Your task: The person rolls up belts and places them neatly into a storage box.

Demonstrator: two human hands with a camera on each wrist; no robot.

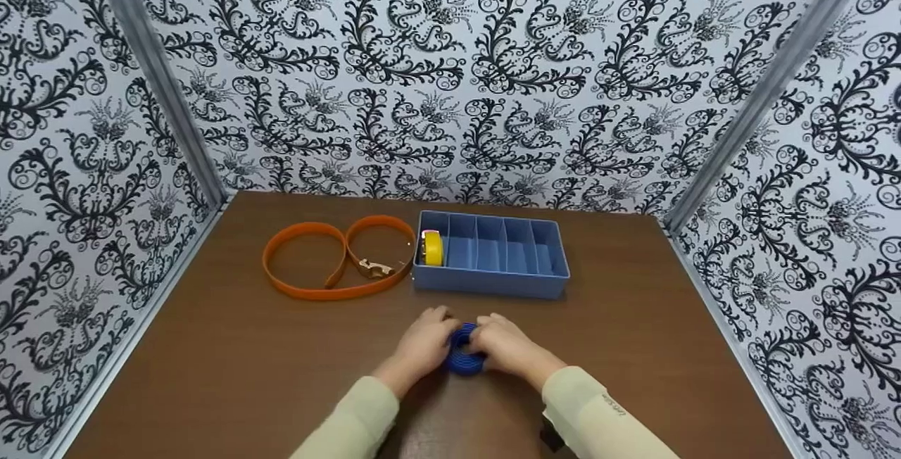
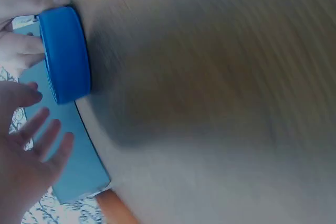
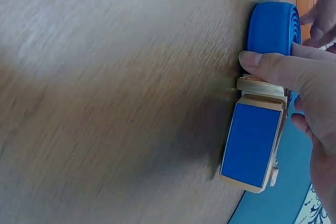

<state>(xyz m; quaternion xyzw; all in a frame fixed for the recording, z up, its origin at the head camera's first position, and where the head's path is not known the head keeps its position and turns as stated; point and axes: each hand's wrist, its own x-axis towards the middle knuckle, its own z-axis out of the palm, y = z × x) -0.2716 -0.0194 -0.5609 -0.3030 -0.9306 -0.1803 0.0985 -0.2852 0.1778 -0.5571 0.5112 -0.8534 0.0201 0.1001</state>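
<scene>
A blue belt (image 1: 464, 359) is wound into a coil in front of me on the table. Its gold-edged buckle (image 3: 251, 145) with a blue face shows in the right wrist view. My right hand (image 1: 508, 348) pinches the coil, thumb (image 3: 268, 64) across the strap close to the buckle and fingers at the coil's centre. On the coil's other side is my left hand (image 1: 424, 345); in the left wrist view its fingers (image 2: 50, 137) are spread and relaxed, near the blue roll without gripping it.
Behind the hands stands a blue divided tray (image 1: 489, 281). Its leftmost compartment holds a yellow roll (image 1: 433, 248). An orange belt (image 1: 310, 295) with a metal buckle lies in two loops left of the tray. Patterned walls (image 1: 450, 93) enclose the table's back and sides.
</scene>
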